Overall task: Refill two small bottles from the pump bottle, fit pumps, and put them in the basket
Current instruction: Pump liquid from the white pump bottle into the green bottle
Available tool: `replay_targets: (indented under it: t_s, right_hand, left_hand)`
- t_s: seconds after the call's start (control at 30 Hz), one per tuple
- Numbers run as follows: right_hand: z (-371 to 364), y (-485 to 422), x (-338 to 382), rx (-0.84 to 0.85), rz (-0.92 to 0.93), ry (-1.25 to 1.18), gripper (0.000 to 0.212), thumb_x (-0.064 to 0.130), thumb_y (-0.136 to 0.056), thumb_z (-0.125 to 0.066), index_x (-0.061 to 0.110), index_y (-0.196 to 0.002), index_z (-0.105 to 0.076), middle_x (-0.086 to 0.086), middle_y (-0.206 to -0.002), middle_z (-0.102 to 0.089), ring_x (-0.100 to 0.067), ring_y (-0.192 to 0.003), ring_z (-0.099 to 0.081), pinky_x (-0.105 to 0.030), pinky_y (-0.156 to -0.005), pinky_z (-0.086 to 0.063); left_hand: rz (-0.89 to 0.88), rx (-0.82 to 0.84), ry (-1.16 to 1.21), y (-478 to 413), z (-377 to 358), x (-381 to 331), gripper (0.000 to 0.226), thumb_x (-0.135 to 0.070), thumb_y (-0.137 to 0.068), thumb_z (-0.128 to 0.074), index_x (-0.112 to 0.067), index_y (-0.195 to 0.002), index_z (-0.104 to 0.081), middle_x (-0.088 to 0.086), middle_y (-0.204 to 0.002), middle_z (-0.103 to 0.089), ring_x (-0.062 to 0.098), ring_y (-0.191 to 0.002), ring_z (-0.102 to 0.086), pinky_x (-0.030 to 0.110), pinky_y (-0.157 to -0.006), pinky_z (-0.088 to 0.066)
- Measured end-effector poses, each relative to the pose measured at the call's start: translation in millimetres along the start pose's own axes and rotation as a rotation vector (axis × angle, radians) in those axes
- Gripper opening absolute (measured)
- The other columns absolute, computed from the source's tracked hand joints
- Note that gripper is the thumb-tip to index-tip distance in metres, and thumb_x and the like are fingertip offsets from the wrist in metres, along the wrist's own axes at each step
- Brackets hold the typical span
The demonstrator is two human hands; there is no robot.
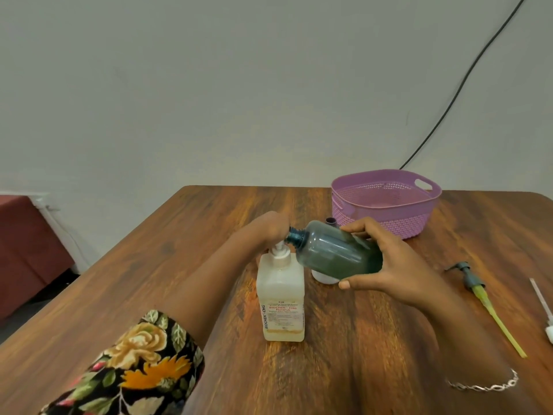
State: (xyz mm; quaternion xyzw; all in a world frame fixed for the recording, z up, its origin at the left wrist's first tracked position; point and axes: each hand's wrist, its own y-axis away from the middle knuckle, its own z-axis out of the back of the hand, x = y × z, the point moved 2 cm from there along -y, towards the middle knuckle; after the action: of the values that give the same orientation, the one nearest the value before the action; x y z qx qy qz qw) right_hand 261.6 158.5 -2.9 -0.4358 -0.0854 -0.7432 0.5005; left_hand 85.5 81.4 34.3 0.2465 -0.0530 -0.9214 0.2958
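Curled round the belly of a dark teal see-through plastic bottle (335, 253), the right grip (389, 259) holds it off the desk (179, 235), thumb underneath near the base and fingers over the top. This small bottle is tipped almost on its side, and its bare threaded neck points left, right at the spout of a pale translucent square pump bottle (281, 295).

The left grip (269, 229) sits on top of that pump bottle, fingers bent down over the white pump head and hiding most of it. The pump bottle stands upright near the middle of the desk, with a printed label facing the camera and a shallow layer of yellowish liquid at the bottom.

Behind the held bottle, a dark open neck (330, 220) shows above it and a rounded white base (324, 277) below it. Whether these belong to one standing bottle I cannot tell.

A lilac woven-pattern plastic basket (395, 224) stands farther back and to the right on the brown wooden desk, well apart from both bottles. On the right, a dark grey pump with a yellow-green dip tube (475, 287) lies flat, and a white pump (549, 324) lies at the frame's edge, partly cut off.

A floral sleeve (143, 363) covers the left forearm, and a silver chain bracelet (484, 384) circles the right wrist. A black cable (463, 85) runs down the grey wall.
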Motion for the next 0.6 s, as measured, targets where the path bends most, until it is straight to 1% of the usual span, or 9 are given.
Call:
replay_targets:
  t_s: [0.07,0.13,0.2,0.27,0.3,0.4,0.47,0.53,0.6]
  right_hand:
    - [-1.4,0.9,-0.3,-0.005,-0.001,0.007,0.061,0.022,-0.059,-0.086,0.039,-0.104,-0.047,0.026,-0.106,-0.051,0.016,-0.098,-0.048,-0.007,-0.074,-0.041]
    - [-2.2,1.7,0.3,-0.002,-0.016,0.000,0.061,0.022,-0.059,-0.086,0.039,-0.103,-0.046,0.025,-0.106,-0.050,0.015,-0.098,-0.048,-0.007,-0.074,-0.041]
    - [-1.3,1.5,1.7,-0.001,-0.027,-0.016,0.062,0.023,-0.060,-0.085,0.040,-0.104,-0.046,0.023,-0.109,-0.050,0.011,-0.098,-0.050,-0.009,-0.074,-0.042]
    - [1.2,0.9,3.6,-0.006,-0.030,-0.035,0.064,0.024,-0.060,-0.085,0.041,-0.107,-0.046,0.020,-0.112,-0.052,0.005,-0.100,-0.052,-0.014,-0.078,-0.044]
    - [2.8,0.8,4.5,-0.006,-0.031,-0.040,0.064,0.024,-0.060,-0.085,0.040,-0.109,-0.046,0.019,-0.112,-0.052,0.003,-0.101,-0.053,-0.017,-0.080,-0.045]
    - [4.4,1.0,6.8,0.000,-0.038,-0.042,0.064,0.024,-0.060,-0.085,0.039,-0.109,-0.047,0.018,-0.111,-0.053,0.002,-0.101,-0.053,-0.019,-0.081,-0.046]
    - [2.2,2.0,6.8,0.013,-0.033,-0.027,0.062,0.023,-0.061,-0.085,0.037,-0.108,-0.047,0.019,-0.110,-0.052,0.003,-0.101,-0.052,-0.017,-0.080,-0.044]
    - [-1.1,3.4,5.5,0.022,-0.033,-0.015,0.061,0.021,-0.060,-0.085,0.036,-0.106,-0.047,0.021,-0.109,-0.051,0.005,-0.100,-0.051,-0.013,-0.077,-0.042]
    - [-3.2,4.3,2.9,0.012,-0.032,-0.016,0.063,0.019,-0.058,-0.086,0.034,-0.106,-0.048,0.022,-0.107,-0.052,0.006,-0.100,-0.051,-0.010,-0.076,-0.042]
  left_hand:
    - [0.001,-0.025,-0.066,-1.1,-2.8,-1.2,0.024,-0.001,-0.095,-0.039,0.007,-0.114,-0.052,0.002,-0.068,-0.039,0.008,-0.057,-0.037,0.018,-0.055,-0.037]
    - [-0.004,-0.003,-0.013,0.2,-3.2,0.4,0.019,-0.001,-0.096,-0.035,0.002,-0.097,-0.054,0.003,-0.070,-0.040,0.010,-0.060,-0.039,0.018,-0.056,-0.038]
    - [-0.003,0.054,0.155,2.4,-0.5,3.9,0.021,-0.003,-0.095,-0.034,-0.009,-0.080,-0.047,0.008,-0.076,-0.045,0.016,-0.071,-0.049,0.024,-0.073,-0.049]
    - [0.048,0.152,0.378,8.3,3.7,5.9,0.018,-0.020,-0.097,-0.036,-0.011,-0.087,-0.047,0.015,-0.090,-0.049,0.030,-0.090,-0.054,0.048,-0.094,-0.046]
    - [0.066,0.184,0.440,11.6,5.5,5.5,0.021,-0.027,-0.097,-0.035,-0.011,-0.093,-0.047,0.016,-0.094,-0.048,0.032,-0.091,-0.052,0.050,-0.097,-0.042]
    - [0.058,0.186,0.449,11.5,4.5,4.6,0.024,-0.029,-0.098,-0.033,-0.008,-0.104,-0.044,0.014,-0.093,-0.047,0.028,-0.089,-0.051,0.042,-0.092,-0.044]
    - [0.000,0.107,0.277,9.5,1.2,1.7,0.014,-0.012,-0.098,-0.035,-0.006,-0.090,-0.045,0.008,-0.081,-0.046,0.016,-0.072,-0.048,0.023,-0.071,-0.046]
    - [-0.007,0.040,0.080,5.3,-3.1,0.6,0.020,0.001,-0.095,-0.036,-0.007,-0.078,-0.044,0.003,-0.071,-0.041,0.009,-0.061,-0.041,0.017,-0.054,-0.039]
    - [0.004,-0.008,-0.032,0.8,-7.3,1.6,0.018,-0.002,-0.096,-0.036,0.001,-0.094,-0.053,0.001,-0.068,-0.039,0.007,-0.058,-0.037,0.018,-0.053,-0.036]
